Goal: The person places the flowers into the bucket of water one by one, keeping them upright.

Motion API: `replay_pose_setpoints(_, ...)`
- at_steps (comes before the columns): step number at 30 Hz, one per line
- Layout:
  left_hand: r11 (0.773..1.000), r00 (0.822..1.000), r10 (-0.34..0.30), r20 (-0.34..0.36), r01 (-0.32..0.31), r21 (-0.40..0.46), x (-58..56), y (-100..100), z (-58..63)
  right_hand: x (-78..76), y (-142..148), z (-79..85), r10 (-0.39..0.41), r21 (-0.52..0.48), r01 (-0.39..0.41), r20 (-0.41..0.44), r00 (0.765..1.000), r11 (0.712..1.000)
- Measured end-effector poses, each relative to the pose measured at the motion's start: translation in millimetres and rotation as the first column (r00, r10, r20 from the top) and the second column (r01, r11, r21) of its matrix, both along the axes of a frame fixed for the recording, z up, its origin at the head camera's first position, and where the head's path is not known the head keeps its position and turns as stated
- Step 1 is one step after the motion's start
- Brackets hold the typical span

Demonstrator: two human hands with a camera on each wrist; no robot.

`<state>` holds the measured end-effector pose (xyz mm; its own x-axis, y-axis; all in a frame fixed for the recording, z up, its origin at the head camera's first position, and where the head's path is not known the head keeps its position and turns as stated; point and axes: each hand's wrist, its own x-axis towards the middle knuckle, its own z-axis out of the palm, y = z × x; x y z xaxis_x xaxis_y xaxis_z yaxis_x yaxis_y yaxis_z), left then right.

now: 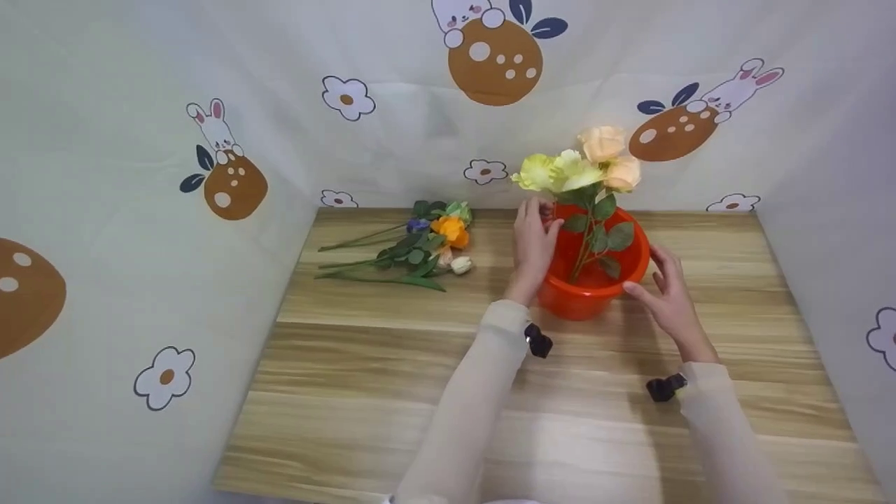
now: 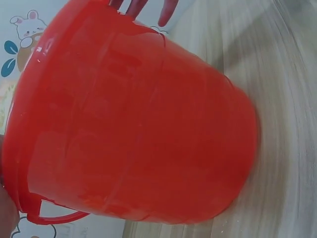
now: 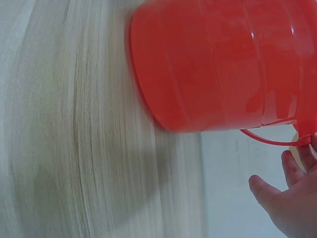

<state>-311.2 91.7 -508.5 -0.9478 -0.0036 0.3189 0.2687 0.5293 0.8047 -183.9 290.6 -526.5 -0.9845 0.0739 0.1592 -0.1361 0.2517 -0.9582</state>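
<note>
A red plastic bucket stands on the wooden table. Inside it, leafy stems lean with pale peach roses and yellow-green flowers above the rim. My left hand grips the rim on the left side, thumb over the edge; only a sliver of that hand shows at the border of the left wrist view. On the right, my right hand has its fingers loosely spread against the bucket near the rim. In the right wrist view, those fingers lie beside the thin red handle.
Several artificial flowers lie on the table left of the bucket, among them an orange bloom and a white bud, stems pointing left. A pale cloth printed with rabbits and flowers surrounds the table at the back and sides.
</note>
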Motion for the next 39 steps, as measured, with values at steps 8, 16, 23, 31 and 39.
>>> replay_pose_setpoints(8, 0.992, 0.999, -0.015, -0.050, 0.021, 0.128, 0.7, -3.7, 2.5, -2.6, -1.0, 3.8, 0.011, 0.002, -0.011, 0.019, 1.000, 1.000)
replay_pose_setpoints(16, 0.916, 0.993, -0.107, -0.059, 0.121, 0.381, 10.6, -28.3, 0.7, -7.0, 8.6, -14.8, 0.009, 0.020, -0.010, 0.039, 0.999, 1.000)
replay_pose_setpoints(23, 0.910, 0.990, -0.135, -0.047, 0.143, 0.389, 18.0, -76.5, -10.7, -9.2, 15.6, -26.4, 0.005, 0.037, -0.006, 0.043, 0.999, 0.999)
replay_pose_setpoints(31, 0.936, 0.997, -0.070, -0.025, 0.074, 0.344, 19.5, -141.3, -32.4, 0.4, 6.7, -15.6, 0.005, 0.027, -0.006, 0.056, 0.998, 1.000)
replay_pose_setpoints(39, 0.938, 0.994, 0.043, 0.097, -0.074, 0.339, 22.9, -202.9, -56.3, -8.9, 15.4, -25.5, 0.022, 0.047, -0.025, 0.066, 0.998, 0.999)
